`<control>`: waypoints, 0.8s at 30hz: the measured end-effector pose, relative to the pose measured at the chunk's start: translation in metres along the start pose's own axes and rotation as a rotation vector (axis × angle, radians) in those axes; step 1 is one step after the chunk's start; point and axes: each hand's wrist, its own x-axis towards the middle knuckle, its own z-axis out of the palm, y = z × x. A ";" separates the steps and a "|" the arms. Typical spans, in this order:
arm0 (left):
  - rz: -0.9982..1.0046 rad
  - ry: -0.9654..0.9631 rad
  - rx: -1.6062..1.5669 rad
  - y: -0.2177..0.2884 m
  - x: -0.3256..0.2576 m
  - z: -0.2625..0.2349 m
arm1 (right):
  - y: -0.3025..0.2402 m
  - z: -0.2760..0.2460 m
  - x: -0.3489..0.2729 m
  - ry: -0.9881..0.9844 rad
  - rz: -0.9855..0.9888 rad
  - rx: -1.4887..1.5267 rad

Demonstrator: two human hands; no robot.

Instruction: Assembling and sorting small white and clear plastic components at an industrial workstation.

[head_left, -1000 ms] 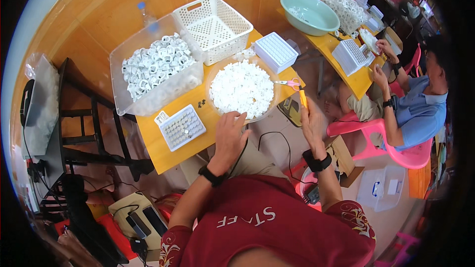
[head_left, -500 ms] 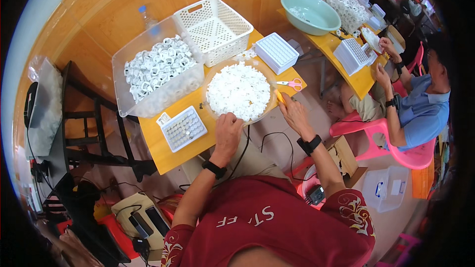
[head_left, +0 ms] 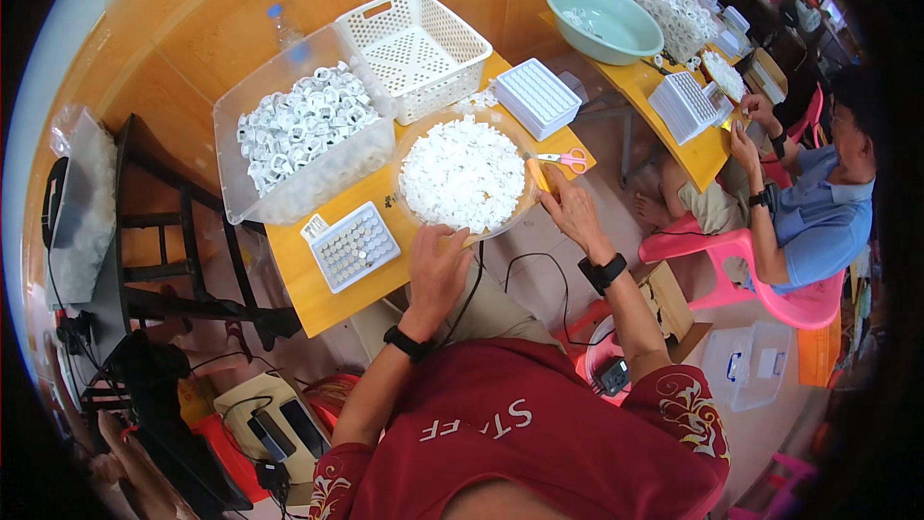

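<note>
A round, shallow, clear bowl (head_left: 408,200) piled with small white plastic pieces (head_left: 460,173) sits at the table's front edge. My left hand (head_left: 438,265) is at its near rim, thumb and fingers slightly apart, with nothing visible between them. In my right hand (head_left: 575,212), at the bowl's right side, is a yellow-orange handled tool (head_left: 535,174); its working end is too unclear to name. Pink-handled scissors (head_left: 575,160) lie just beyond that hand. Left of the bowl stands a white tray (head_left: 339,281) with rows of small round parts in its pockets.
A clear bin (head_left: 231,149) of white ring-shaped parts and a white perforated basket (head_left: 472,63) stand at the back. Stacked white trays (head_left: 537,96) are at the table's right. At another table (head_left: 707,169), a seated person (head_left: 818,193) works near a green basin (head_left: 606,34).
My left hand has drawn back slightly toward me and left, its fingers opening. The yellow tool in my right hand has tilted more upright and shifted left. The other person's hands moved slightly.
</note>
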 end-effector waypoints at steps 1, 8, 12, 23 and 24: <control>-0.025 0.024 -0.020 0.000 -0.003 -0.003 | -0.002 -0.002 0.001 -0.012 0.000 -0.002; -0.167 0.130 -0.108 0.001 -0.024 -0.029 | -0.002 -0.002 0.008 -0.027 -0.013 -0.043; -0.271 0.195 -0.094 -0.006 -0.042 -0.046 | -0.007 0.001 0.021 -0.025 -0.069 -0.053; -0.463 0.424 -0.082 -0.005 -0.092 -0.087 | 0.060 -0.023 0.037 0.240 -0.242 -0.402; -0.457 0.444 -0.051 -0.005 -0.095 -0.090 | 0.074 -0.024 0.039 0.170 -0.267 -0.426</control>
